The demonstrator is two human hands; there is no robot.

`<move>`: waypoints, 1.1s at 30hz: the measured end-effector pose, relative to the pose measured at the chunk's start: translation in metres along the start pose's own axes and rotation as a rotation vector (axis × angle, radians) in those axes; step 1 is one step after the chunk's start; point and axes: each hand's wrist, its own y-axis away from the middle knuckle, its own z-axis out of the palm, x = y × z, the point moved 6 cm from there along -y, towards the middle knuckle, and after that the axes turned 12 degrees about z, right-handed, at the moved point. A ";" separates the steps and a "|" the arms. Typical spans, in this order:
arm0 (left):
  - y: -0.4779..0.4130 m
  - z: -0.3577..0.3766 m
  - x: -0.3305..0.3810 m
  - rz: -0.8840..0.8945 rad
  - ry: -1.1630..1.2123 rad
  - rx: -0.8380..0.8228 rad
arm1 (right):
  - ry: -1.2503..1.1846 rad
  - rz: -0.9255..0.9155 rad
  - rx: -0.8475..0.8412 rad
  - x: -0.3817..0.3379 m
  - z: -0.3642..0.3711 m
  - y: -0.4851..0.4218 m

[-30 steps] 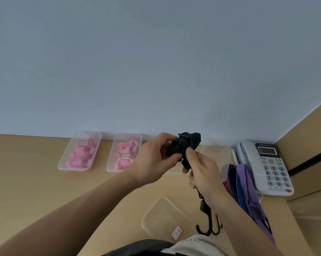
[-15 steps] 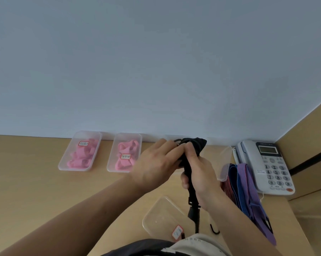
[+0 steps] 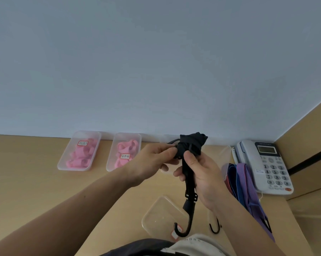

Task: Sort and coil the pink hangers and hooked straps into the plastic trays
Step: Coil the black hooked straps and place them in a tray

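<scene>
A black hooked strap (image 3: 191, 146) is bunched into a coil above the desk. My left hand (image 3: 154, 159) pinches the coil's left side. My right hand (image 3: 202, 170) grips the strap just below the coil, thumb pressed on it. The strap's tail hangs down to a black hook (image 3: 183, 228) over an empty clear tray (image 3: 159, 215) at the near edge. Two clear trays (image 3: 63, 159) (image 3: 109, 163) at the back left hold pink hangers (image 3: 82, 154) (image 3: 126, 154).
Purple and blue straps (image 3: 244, 183) lie piled at the right beside a white desk phone (image 3: 267, 167). A second black hook (image 3: 215, 228) lies on the desk near my right forearm. Another clear tray (image 3: 224, 152) sits behind my hands. A wooden side panel (image 3: 313, 137) borders the right.
The coil has been turned and wrapped tighter. The hanging tail has swung left, so its hook is over the near tray. My right hand has slid to grip below the coil.
</scene>
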 end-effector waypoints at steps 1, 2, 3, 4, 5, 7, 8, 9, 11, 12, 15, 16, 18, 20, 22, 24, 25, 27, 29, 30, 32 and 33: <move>0.000 0.001 0.001 0.004 0.024 -0.020 | 0.037 -0.015 0.006 -0.001 0.000 0.001; 0.000 0.004 0.002 0.009 0.065 -0.047 | 0.075 -0.036 0.012 -0.002 0.001 0.002; 0.001 0.006 0.003 0.016 0.116 -0.074 | 0.111 -0.058 0.021 -0.002 0.003 0.002; 0.001 0.008 0.005 0.028 0.174 -0.100 | 0.142 -0.075 0.031 -0.002 0.004 0.002; 0.002 0.010 0.007 0.042 0.224 -0.123 | 0.159 -0.086 0.036 -0.003 0.004 0.003; 0.001 0.009 0.009 0.057 0.278 -0.127 | 0.164 -0.094 0.020 -0.004 0.005 0.003; 0.000 0.006 0.008 0.054 0.281 -0.099 | 0.163 -0.092 0.011 -0.005 0.005 0.003; 0.000 0.002 0.005 0.048 0.278 -0.052 | 0.161 -0.087 0.014 -0.005 0.005 0.004; -0.001 -0.006 0.001 0.059 0.273 0.072 | 0.172 -0.056 0.067 -0.002 0.002 0.003; -0.002 -0.010 0.000 0.075 0.249 0.130 | 0.195 -0.025 0.107 0.001 0.000 0.002; 0.000 -0.017 -0.001 0.108 0.104 0.228 | 0.269 0.069 0.176 0.008 -0.003 -0.001; 0.000 -0.018 0.000 0.122 0.031 0.246 | 0.296 0.084 0.185 0.009 -0.003 -0.001; 0.002 -0.019 0.003 0.169 -0.174 0.280 | 0.366 0.091 0.202 0.009 -0.005 -0.002; 0.003 -0.020 0.006 0.248 -0.373 0.322 | 0.356 0.093 0.183 0.008 -0.005 -0.002; 0.006 -0.021 0.013 0.368 -0.524 0.344 | 0.266 0.121 0.137 0.008 -0.002 -0.002; 0.009 -0.016 0.024 0.554 -0.673 0.312 | 0.113 0.160 0.102 0.010 -0.001 -0.003; 0.011 -0.011 0.029 0.652 -0.752 0.289 | 0.045 0.179 0.094 0.012 0.000 -0.004; 0.015 0.000 0.035 0.827 -0.920 0.266 | -0.038 0.204 0.080 0.014 0.004 -0.006; 0.017 0.010 0.039 0.943 -1.024 0.260 | -0.072 0.202 0.077 0.016 0.007 -0.007; 0.017 0.012 0.039 0.964 -1.021 0.254 | -0.077 0.194 0.087 0.016 0.007 -0.007; 0.018 0.010 0.038 0.945 -0.934 0.214 | -0.033 0.164 0.127 0.013 0.002 -0.006; 0.020 0.007 0.036 0.921 -0.858 0.180 | 0.022 0.142 0.158 0.010 -0.002 -0.005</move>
